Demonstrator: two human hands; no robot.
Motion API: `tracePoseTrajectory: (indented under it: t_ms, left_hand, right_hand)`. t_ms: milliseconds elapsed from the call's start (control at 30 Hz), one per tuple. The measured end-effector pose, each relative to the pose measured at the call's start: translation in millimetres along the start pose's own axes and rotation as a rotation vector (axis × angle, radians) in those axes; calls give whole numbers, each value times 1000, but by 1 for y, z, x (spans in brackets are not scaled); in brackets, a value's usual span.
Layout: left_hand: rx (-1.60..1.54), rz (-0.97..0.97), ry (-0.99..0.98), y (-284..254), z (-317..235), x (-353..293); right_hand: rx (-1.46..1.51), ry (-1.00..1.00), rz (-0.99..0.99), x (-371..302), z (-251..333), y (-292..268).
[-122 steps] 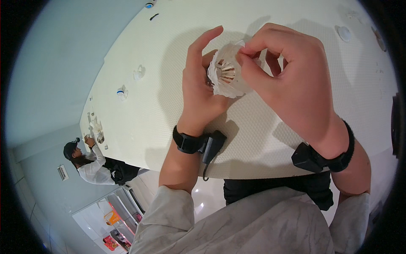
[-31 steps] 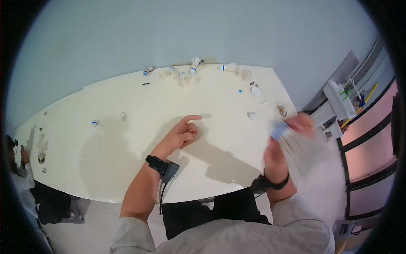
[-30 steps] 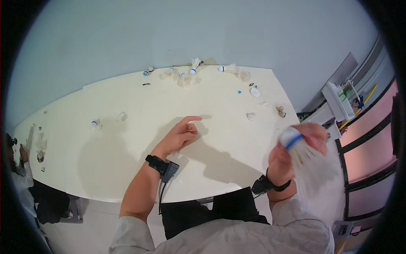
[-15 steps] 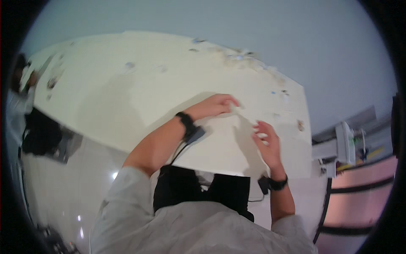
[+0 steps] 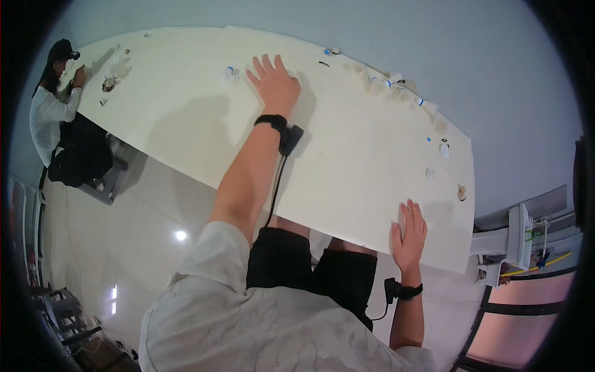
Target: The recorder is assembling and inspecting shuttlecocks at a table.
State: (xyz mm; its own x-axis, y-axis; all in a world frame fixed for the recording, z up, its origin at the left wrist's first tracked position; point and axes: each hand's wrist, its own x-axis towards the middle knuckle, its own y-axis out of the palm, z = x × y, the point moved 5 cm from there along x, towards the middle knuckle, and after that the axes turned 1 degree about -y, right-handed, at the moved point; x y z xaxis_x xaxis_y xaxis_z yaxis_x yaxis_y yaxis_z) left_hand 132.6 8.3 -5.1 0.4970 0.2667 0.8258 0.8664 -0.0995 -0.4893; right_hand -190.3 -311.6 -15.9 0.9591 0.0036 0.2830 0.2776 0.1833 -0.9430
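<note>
- Looking down on a broad white table (image 5: 347, 161), its top finely textured, a blue-grey wall (image 5: 409, 37) behind and a shiny pale floor (image 5: 149, 248) below.
- Over on the left, a co-worker (image 5: 49, 124) in a white top and black cap sits at the table's end.
- Off to the right, beyond the table, there's a white tray-like fixture (image 5: 519, 227), a yellow rod (image 5: 548, 263) near it; what it holds is too small to tell.
- Here's my left hand (image 5: 277, 87), wide, fingers fanned, nothing in it; the small blue-banded white piece (image 5: 230, 72) lies on the tabletop just left of my fingers, not touching.
- Its banded end faces the far side of the table; the long axis I can't make out.
- My right hand (image 5: 409, 234) is bare too, fingers slightly parted, by the near edge; whether it touches the tabletop, I can't tell.
- Shuttlecocks (image 5: 393, 82) cluster along the far edge.
</note>
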Motion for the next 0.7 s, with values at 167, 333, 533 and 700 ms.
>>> tracePoseTrajectory:
  t_ms: [167,333,533,700]
  left_hand:
    - [-80,521,-54,62,35,-4]
    - [-492,474,7,34,7,-6]
    - [-499,382,-33,50,31,11]
    - [-475,313,-170,80,72,13]
  right_hand:
    - [58,4,-58,1,3,0]
    - [58,32,-59,-4,2,1]
    - [64,40,-88,-5,-2,0]
    - [105,42,-96,-2,2,-1]
